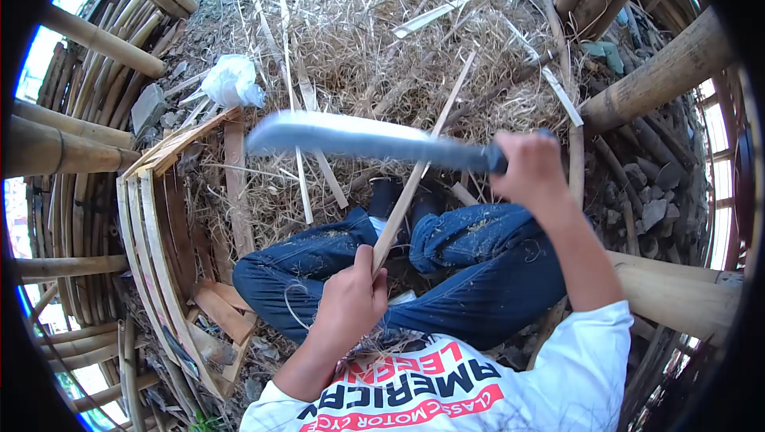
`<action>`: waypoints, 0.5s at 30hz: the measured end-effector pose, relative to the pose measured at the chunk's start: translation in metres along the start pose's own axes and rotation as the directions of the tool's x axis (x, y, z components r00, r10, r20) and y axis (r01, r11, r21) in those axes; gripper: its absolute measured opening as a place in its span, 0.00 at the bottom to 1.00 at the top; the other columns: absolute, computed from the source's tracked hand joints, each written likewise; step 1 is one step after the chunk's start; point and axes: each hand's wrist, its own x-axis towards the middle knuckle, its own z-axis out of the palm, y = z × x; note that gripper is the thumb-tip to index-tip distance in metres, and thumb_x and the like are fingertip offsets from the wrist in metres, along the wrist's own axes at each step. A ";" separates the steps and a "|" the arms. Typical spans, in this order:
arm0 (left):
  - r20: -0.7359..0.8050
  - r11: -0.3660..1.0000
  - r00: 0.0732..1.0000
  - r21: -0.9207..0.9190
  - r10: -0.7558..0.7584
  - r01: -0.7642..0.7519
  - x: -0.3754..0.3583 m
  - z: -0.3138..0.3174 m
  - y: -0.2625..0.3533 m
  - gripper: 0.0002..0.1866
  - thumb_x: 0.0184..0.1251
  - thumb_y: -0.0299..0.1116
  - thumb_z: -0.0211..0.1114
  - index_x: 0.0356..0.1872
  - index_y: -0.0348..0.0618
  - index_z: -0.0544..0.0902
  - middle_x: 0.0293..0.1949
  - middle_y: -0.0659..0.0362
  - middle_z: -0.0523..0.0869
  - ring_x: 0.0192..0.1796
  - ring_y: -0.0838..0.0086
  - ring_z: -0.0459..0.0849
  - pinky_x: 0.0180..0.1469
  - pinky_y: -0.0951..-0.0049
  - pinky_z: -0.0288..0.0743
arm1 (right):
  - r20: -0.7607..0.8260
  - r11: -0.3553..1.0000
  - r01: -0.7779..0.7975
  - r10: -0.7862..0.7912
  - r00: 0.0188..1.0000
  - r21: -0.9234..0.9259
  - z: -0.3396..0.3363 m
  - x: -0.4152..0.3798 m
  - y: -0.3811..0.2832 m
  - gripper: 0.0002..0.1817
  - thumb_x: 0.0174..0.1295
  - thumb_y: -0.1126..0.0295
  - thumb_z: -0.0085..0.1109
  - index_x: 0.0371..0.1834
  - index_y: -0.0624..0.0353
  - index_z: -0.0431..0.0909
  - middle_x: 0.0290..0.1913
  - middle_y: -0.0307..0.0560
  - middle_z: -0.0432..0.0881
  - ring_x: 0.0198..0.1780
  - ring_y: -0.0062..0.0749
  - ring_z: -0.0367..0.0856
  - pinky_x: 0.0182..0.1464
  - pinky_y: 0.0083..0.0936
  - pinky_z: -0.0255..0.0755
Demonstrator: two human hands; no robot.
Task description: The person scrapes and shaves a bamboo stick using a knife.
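My right hand [527,167] is closed round the dark handle of a machete [351,137]. Its broad blade points left, slightly blurred, and crosses over a bamboo strip [422,165] in this view. The lower end of that strip is gripped in my left hand [351,296], thumb along its side, and the strip slants up and away to the right. A thin curled shaving [291,304] hangs by my left wrist. Both hands are over my bent legs in blue jeans [494,272], which are dusted with shavings.
A wooden crate [143,217] with split pieces inside stands at my left. A white plastic bag [233,81] lies beyond it. Shavings and loose strips cover the ground ahead. Thick bamboo poles [661,73] flank both sides, with rubble [653,213] at right.
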 end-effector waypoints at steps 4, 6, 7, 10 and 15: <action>-0.007 0.999 0.999 0.007 0.044 -0.044 -0.008 0.005 -0.001 0.12 0.65 0.28 0.62 0.41 0.37 0.67 0.20 0.41 0.79 0.28 0.41 0.80 0.28 0.48 0.71 | -0.171 0.970 -0.152 0.185 0.968 0.189 -0.005 0.009 0.016 0.05 0.49 0.69 0.64 0.26 0.56 0.78 0.24 0.52 0.83 0.31 0.49 0.85 0.37 0.42 0.79; -0.016 0.999 0.999 -0.007 0.052 -0.052 -0.004 0.006 0.003 0.11 0.65 0.28 0.61 0.40 0.37 0.67 0.21 0.41 0.79 0.28 0.41 0.80 0.28 0.48 0.70 | -0.146 0.961 -0.120 0.160 0.976 0.247 -0.001 -0.001 0.012 0.06 0.47 0.69 0.65 0.27 0.56 0.79 0.24 0.54 0.83 0.31 0.51 0.85 0.38 0.42 0.79; -0.017 0.999 0.998 -0.012 0.052 -0.052 -0.003 0.007 0.005 0.11 0.65 0.28 0.61 0.40 0.38 0.67 0.21 0.41 0.79 0.28 0.41 0.80 0.28 0.48 0.70 | -0.121 0.960 -0.074 0.110 0.987 0.270 0.004 -0.010 0.005 0.08 0.46 0.68 0.66 0.27 0.56 0.79 0.24 0.54 0.83 0.31 0.51 0.85 0.39 0.43 0.79; -0.032 0.998 0.998 -0.005 0.057 -0.057 0.000 -0.003 0.007 0.11 0.65 0.27 0.62 0.39 0.38 0.67 0.20 0.41 0.78 0.27 0.41 0.80 0.27 0.48 0.70 | -0.124 0.994 0.013 0.000 0.992 0.108 0.000 -0.010 -0.001 0.09 0.43 0.67 0.67 0.27 0.54 0.79 0.25 0.52 0.83 0.32 0.50 0.85 0.38 0.44 0.78; -0.044 0.996 0.995 0.011 0.087 -0.086 -0.005 -0.004 0.004 0.11 0.65 0.27 0.62 0.39 0.37 0.67 0.21 0.42 0.79 0.27 0.42 0.80 0.27 0.48 0.69 | -0.169 0.954 -0.140 0.189 0.967 0.266 -0.005 0.014 0.026 0.06 0.47 0.69 0.65 0.28 0.55 0.79 0.26 0.53 0.83 0.33 0.52 0.85 0.38 0.44 0.78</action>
